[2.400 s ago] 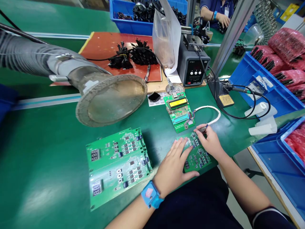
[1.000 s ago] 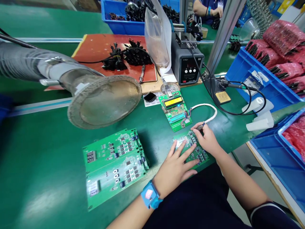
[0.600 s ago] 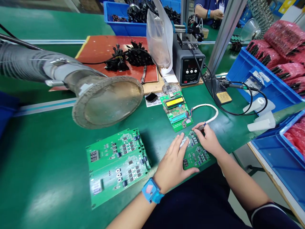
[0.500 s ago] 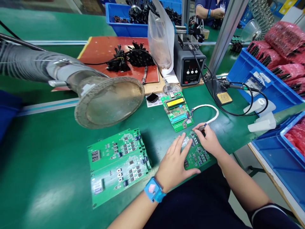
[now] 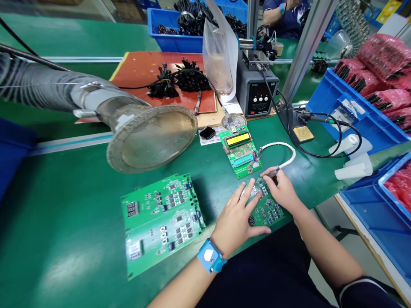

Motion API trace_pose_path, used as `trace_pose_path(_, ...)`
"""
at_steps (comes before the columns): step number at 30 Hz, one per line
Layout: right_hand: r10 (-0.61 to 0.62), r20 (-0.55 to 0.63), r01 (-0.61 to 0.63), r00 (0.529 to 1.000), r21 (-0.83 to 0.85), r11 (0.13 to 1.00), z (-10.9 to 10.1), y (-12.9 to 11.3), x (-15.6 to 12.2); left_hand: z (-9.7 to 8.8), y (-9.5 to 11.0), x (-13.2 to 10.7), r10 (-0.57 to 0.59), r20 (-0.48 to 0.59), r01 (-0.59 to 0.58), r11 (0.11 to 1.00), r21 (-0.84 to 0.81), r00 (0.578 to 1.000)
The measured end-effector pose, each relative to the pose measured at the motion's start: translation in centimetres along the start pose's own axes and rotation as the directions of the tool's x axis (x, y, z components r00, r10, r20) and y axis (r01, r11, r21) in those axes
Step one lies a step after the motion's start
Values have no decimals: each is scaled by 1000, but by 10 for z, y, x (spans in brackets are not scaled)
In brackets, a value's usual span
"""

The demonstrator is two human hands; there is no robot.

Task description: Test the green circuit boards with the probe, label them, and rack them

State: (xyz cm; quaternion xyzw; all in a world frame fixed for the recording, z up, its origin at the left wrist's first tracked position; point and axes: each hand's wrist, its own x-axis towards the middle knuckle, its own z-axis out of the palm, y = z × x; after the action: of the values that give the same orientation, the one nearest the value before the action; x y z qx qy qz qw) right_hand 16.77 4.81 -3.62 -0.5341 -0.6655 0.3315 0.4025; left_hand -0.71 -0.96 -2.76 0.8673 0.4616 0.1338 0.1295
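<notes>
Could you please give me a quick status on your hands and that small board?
Left hand flat on small circuit board. Right hand pinching probe at its far edge. LCD board just beyond, apart.

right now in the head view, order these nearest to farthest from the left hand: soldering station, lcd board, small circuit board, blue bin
1. small circuit board, under the left hand, touching it.
2. lcd board, just beyond, mid-table.
3. soldering station, further back, right of centre.
4. blue bin, far back edge.
The right hand pinches the white cable tip nearby.
</notes>
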Motion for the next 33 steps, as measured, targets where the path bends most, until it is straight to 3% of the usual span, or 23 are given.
trace_pose_path(7, 74, -24, -68, 997, 182, 981, -14, 6, -32, 2, 0, -2, 14, 8, -14, 999, 43, 1000)
trace_pose_path(12, 92, 32, -96, 995, 138, 986, -26, 8, -61, 2, 1, -2, 13, 2, -13, 999, 31, 1000)
trace_pose_path(27, -46, 88, 53, 995, -85, 995, -27, 2, -59, 2, 1, -2, 21, 4, -21, 998, 52, 1000)
trace_pose_path(33, -69, 45, 74, 997, -103, 992, -22, 1, -58, 3, 0, -1, 27, 4, -27, 998, 57, 1000)
